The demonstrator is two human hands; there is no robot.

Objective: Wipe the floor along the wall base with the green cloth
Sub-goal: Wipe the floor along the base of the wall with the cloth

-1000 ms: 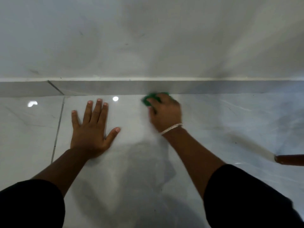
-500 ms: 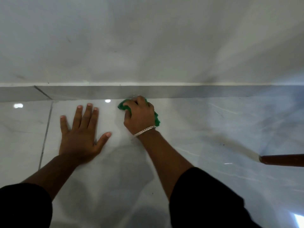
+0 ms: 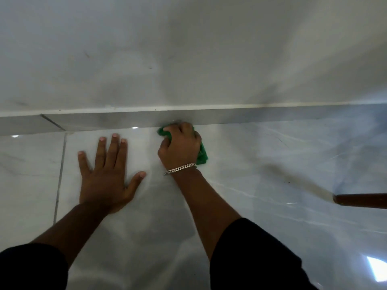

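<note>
Legible text, labels, brands, numbers, signs: I find none to log. Checked in turn: the pale wall (image 3: 188,49), plain; the grey skirting strip (image 3: 251,117) at its base, plain; the glossy marble-look floor tiles (image 3: 272,164), veining and glare only; the green cloth (image 3: 202,153), no tag or print that I can make out; the chain bracelet (image 3: 180,169), no engraving readable; the dark sleeves (image 3: 261,258), no logo; the brown wooden piece (image 3: 360,200) at the right edge, unmarked.
</note>
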